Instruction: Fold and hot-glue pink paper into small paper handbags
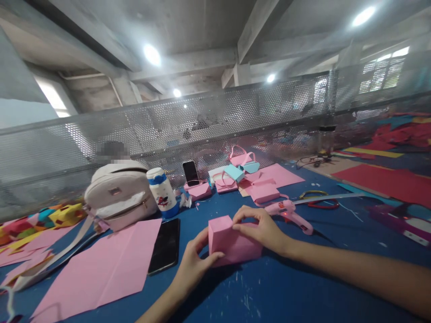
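A folded pink paper box (229, 244) rests on the blue table (289, 287) in front of me. My left hand (193, 262) grips its near left corner, thumb on the front face and fingers behind. My right hand (262, 226) presses on its top right edge with fingers curled over it. A pink glue gun (289, 214) lies just right of my right hand. A black phone (165, 246) lies flat to the left of my left hand, beside a large pink paper sheet (101, 269).
A white bag (117, 195) and a white-and-blue bottle (163, 192) stand at the back left. A second phone (191, 173) leans near finished pink and blue paper bags (235, 172). Scissors (319, 201) and coloured sheets (387, 181) lie right. A perforated metal screen (218, 125) borders the table.
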Demonstrator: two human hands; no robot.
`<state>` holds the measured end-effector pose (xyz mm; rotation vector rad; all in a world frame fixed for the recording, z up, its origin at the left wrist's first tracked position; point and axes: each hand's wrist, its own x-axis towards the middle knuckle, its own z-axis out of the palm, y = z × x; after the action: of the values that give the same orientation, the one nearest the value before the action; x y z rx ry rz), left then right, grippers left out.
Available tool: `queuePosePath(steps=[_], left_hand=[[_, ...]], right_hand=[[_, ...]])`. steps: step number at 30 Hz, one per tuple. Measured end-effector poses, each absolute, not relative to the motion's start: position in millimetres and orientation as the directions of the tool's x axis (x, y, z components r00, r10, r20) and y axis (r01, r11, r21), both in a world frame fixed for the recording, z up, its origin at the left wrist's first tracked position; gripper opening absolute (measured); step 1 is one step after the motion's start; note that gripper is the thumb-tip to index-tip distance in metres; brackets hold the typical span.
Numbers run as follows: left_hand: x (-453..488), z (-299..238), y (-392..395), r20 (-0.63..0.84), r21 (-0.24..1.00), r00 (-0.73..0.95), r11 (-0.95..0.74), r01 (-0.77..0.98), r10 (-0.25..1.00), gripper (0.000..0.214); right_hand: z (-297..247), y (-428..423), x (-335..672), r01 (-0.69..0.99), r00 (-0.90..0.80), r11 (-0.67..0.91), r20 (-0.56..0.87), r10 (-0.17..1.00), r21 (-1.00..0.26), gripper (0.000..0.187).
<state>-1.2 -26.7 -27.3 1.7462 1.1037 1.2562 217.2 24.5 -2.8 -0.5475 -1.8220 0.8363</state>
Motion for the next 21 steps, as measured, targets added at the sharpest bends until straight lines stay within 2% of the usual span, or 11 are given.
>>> queuePosePath(steps=[3,7,13,18,21], left_hand=[[-6.5,-28.1,-23.2,0.342,0.892,0.199,-0.384,0.239,0.918,0.06],[-11.7,-32.1,-22.5,0.338,0.886,0.161,-0.372,0.278,0.927,0.065],[-9.0,-31.9,-29.5,0.294,0.894,0.173,-0.335,0.298,0.94,0.055],[-7.1,-26.1,-26.2,0.401,0.828,0.131,-0.42,0.372,0.907,0.042],[-9.4,-24.8,-23.1,0.456,0.79,0.108,-0.458,0.408,0.883,0.038]], right_hand=[[-3.3,24.7,218.5,-0.028,-0.413,0.675,0.623,0.664,-0.738,0.009],[-3.4,25.5,219.7,-0.019,-0.423,0.732,0.669,0.612,-0.682,0.013],[1.7,27.2,222.3,0.024,-0.419,0.802,0.723,0.55,-0.597,0.019],[2.8,25.4,224.0,0.057,-0.433,0.846,0.75,0.5,-0.531,0.017],[0.4,25.7,224.2,0.105,-0.417,0.844,0.748,0.517,-0.525,0.015]])
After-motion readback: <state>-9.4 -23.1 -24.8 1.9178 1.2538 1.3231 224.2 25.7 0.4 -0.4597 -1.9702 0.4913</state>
